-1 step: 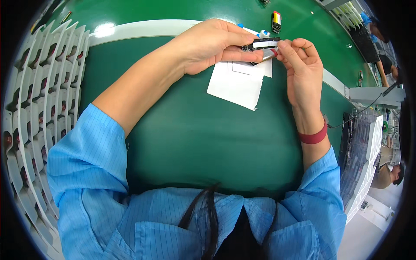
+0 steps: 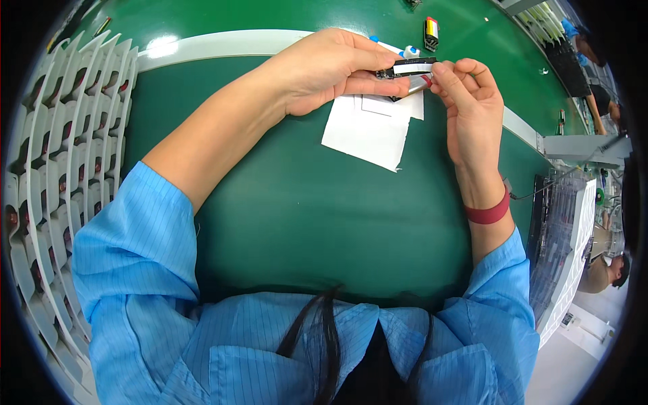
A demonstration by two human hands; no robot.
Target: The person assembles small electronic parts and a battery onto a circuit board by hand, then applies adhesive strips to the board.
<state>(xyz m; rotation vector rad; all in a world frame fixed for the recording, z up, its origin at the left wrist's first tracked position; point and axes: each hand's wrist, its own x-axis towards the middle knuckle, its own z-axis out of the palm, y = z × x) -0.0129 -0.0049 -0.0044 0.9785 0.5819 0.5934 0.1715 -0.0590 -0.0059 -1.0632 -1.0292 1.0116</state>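
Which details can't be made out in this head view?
All in the head view:
Underside of the black board: hidden by the board itself.
Whether the right hand pinches the white strip: it covers the strip's end.
Upper part of the white paper: partly behind the left hand.
Dark thing at the top: cut off by the picture's edge.

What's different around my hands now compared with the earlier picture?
Nothing visibly changed. The left hand still holds the slim black electronic part with its white strip; the right hand stays at the strip's right end. The white paper sheet still lies on the dark green mat.
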